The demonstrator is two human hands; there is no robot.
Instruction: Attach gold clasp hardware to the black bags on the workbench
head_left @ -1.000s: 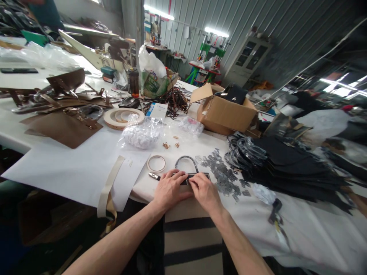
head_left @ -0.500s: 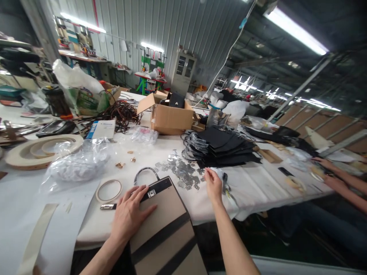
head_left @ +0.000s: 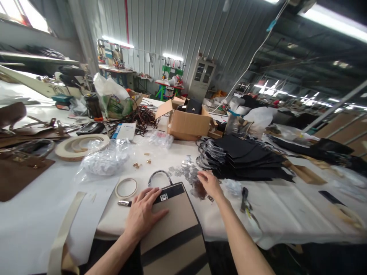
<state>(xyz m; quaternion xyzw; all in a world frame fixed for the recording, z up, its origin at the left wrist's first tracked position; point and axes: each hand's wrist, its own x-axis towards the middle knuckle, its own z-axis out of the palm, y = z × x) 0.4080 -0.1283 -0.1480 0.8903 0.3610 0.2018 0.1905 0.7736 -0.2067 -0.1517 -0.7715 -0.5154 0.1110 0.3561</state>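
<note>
A beige and black bag panel with a dark looped handle lies at the table's front edge, its lower end hanging over. A small metal plate sits on its black top band. My left hand rests flat on the panel's upper left, fingers stretched out. Beside that hand, a strap with a metal clasp sticks out. Over a pile of small flat metal plates is my right hand, thumb and fingertips pinched together. Whatever is in the pinch is too small to make out.
Black bag pieces are stacked right of the plates, behind a black-handled tool. A tape roll, a see-through plastic bag and gold fittings lie leftward. A cardboard box stands behind.
The view has swung left, so the co-worker's hands at the right are out of sight and a brown bag shows at left. My right hand has come closer to the panel, over the plates.
</note>
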